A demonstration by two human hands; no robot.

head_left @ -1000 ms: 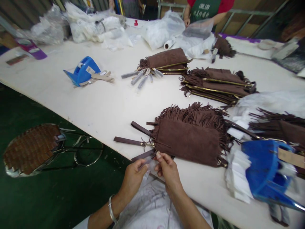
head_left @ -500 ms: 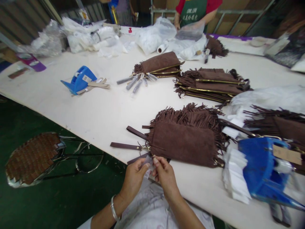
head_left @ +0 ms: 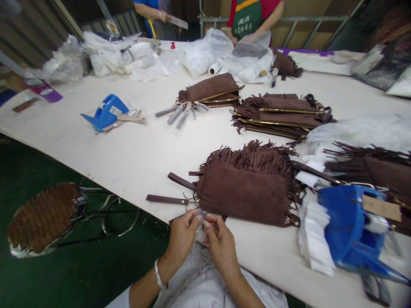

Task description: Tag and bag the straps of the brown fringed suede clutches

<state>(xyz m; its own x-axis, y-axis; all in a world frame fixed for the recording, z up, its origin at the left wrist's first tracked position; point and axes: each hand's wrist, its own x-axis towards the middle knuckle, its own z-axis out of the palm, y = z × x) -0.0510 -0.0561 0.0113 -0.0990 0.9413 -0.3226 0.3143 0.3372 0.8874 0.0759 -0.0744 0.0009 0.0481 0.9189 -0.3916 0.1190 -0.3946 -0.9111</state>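
At the table's front edge, my left hand (head_left: 183,233) pinches a small clear plastic wrap (head_left: 199,217) around the end of a dark strap. My right hand (head_left: 221,239) is closed on the other side of the same wrap, its fingertips close to the left thumb. Just beyond my hands lies a brown suede fringed bag (head_left: 245,192), flat, with its fringe spread away from me. A brown wrist strap (head_left: 167,199) with a metal clip sticks out from the bag's left side. What exactly sits inside the wrap is hidden by my fingers.
A blue tape dispenser (head_left: 348,226) stands at right beside folded white paper (head_left: 316,239); another blue dispenser (head_left: 111,109) is at far left. Stacked brown bags (head_left: 282,113) lie behind. A stool (head_left: 43,218) is on the floor at left. Co-workers (head_left: 248,19) stand across the table.
My hands have shifted slightly, with the fingers drawn lower along the wrap. The view has moved a little, and a co-worker's arm holding a flat pale piece shows at the back.
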